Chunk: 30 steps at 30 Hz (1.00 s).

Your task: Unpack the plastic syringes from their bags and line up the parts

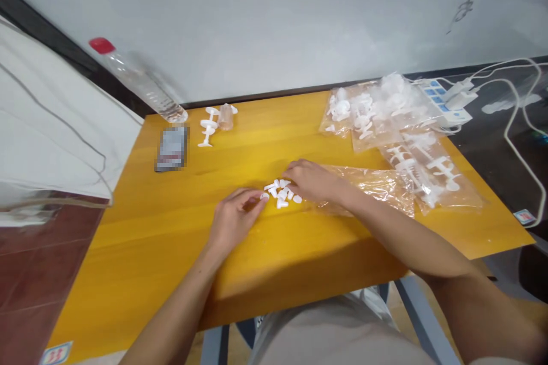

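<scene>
On the yellow wooden table lies a small heap of white plastic pegs with round heads [282,203]. My left hand [233,218] is at the heap's left side, thumb and forefinger pinching one small white plastic piece [264,196]. Over the right edge of the heap, my right hand [314,181] is curled with its fingers together and pointing down. Its fingertips are partly hidden, so anything between them cannot be made out. Beside and under the right wrist lies a flat clear plastic bag [377,187].
Clear bags of white plastic parts [368,108] lie at the back right, near a power strip [445,104] with white cables. At the back left stand a red-capped bottle [145,86] and an assembled white plastic piece [208,126], with a blurred phone-like object [172,149] in front.
</scene>
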Available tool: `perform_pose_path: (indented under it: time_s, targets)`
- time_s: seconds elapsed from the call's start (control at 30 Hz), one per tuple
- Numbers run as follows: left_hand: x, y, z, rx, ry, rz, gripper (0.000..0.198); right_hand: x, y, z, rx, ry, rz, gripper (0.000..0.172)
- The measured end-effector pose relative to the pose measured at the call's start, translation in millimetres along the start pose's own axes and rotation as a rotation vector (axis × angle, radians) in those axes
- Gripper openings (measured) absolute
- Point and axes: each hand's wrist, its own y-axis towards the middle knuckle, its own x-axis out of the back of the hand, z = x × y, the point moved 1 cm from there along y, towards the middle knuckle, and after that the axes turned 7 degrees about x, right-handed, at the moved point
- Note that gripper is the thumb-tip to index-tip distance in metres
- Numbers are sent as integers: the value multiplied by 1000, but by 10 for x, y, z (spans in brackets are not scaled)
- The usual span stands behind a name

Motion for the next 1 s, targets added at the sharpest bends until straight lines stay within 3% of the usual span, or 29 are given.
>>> perform_pose_path:
  time_s: [0.1,0.2,0.27,0.4,0.5,0.63,0.77,0.9,1.0]
  targets:
    - [181,277,105,-36,24,-124,25,3,197,-94,-2,-12,138,22]
    - [333,821,234,-112,152,-305,24,70,332,-131,-24,11,192,20]
    - [387,1252,290,-122,242,-390,23,195,438,-155,-43,36,147,19]
    - [400,1977,307,-77,341,-395,25,551,889,-321,-61,71,-17,25]
    - [364,2285,339,-12,404,-333,25,723,1450,-558,-105,61,-87,23]
    - [338,2426,492,14,454,-298,26,701,2204,-841,-210,23,-140,29]
    - [379,2418,624,-15,439,-260,44,583,2718,-911,-219,-26,-125,36]
    - [473,2332,603,-55,395,-325,43,574,2925,-840,-175,-10,-99,36]
    - [558,2077,477,-125,277,-353,35,632,2785,-794,-119,21,-105,42]
